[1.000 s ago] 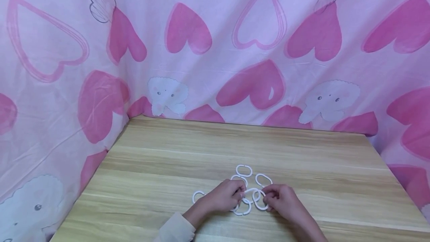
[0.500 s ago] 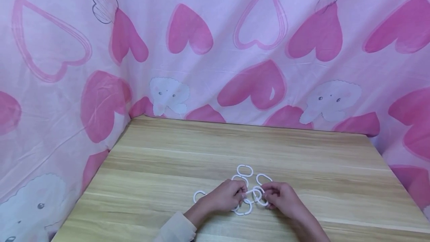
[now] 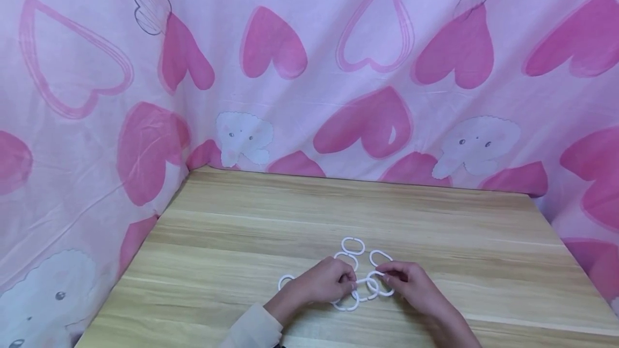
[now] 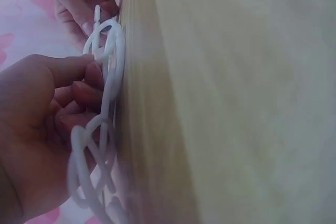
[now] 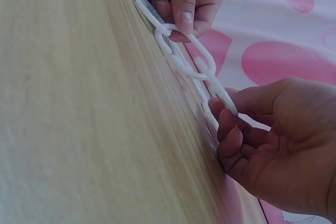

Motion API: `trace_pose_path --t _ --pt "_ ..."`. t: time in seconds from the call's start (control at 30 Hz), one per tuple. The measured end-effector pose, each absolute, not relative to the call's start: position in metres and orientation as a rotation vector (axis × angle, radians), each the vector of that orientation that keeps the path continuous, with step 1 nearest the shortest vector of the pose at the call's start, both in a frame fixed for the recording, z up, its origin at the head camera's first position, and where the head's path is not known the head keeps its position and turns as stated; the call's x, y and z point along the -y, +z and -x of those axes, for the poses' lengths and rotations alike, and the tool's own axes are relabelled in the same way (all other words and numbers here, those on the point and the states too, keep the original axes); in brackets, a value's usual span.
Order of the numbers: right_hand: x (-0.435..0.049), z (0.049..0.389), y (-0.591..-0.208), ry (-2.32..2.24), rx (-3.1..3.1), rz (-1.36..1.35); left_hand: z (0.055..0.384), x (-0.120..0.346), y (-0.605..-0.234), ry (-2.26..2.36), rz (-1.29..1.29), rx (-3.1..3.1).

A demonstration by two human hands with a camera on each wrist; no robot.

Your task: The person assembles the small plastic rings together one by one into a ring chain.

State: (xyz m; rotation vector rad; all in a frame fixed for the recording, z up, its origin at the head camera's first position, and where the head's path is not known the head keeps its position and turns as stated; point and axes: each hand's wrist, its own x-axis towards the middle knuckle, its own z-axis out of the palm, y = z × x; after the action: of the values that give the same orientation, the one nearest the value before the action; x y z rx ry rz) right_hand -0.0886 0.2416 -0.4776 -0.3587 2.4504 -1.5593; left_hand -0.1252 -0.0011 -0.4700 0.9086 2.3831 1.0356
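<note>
White plastic oval C-shaped links lie in a loose group on the wooden table (image 3: 261, 219). My left hand (image 3: 325, 282) pinches one link (image 5: 203, 51) between thumb and forefinger, its other fingers curled in. Threaded through that link is a second link (image 3: 385, 295), its far end pinched by the thumb and fingertips of my right hand (image 3: 412, 284). Another link (image 3: 346, 309) hooks onto the left-held one from the near left. More joined links (image 4: 92, 166) trail below my left hand in the left wrist view. My left hand and forearm partly hide the chain.
Behind the hands lie a single link (image 3: 353, 245), a link (image 3: 346, 255) touching it, and another link (image 3: 380, 257) near my right fingers. One more link (image 3: 285, 280) shows left of my left wrist. A pink heart-patterned curtain (image 3: 309, 85) hangs around the table edges.
My right hand has shifted slightly right, drawing its link outward, so the two held links overlap less. The left-held link now tips flatter. My left hand has hardly moved.
</note>
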Motion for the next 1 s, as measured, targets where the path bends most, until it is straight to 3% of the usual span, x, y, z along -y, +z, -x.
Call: trace_pose_path --t 0.33,0.53,1.0 --pt "-0.247 0.09 -0.48 -1.568 -2.457 0.361 0.118 -0.027 -0.458 0.773 -1.05 -2.698" --pt "-0.248 0.091 -0.482 -1.6 -2.43 0.369 0.11 -0.043 -0.457 0.678 -1.008 -2.755" --pt "-0.246 0.094 -0.48 -1.594 -2.408 0.279 0.11 -0.038 -0.474 0.601 -0.983 -2.812"
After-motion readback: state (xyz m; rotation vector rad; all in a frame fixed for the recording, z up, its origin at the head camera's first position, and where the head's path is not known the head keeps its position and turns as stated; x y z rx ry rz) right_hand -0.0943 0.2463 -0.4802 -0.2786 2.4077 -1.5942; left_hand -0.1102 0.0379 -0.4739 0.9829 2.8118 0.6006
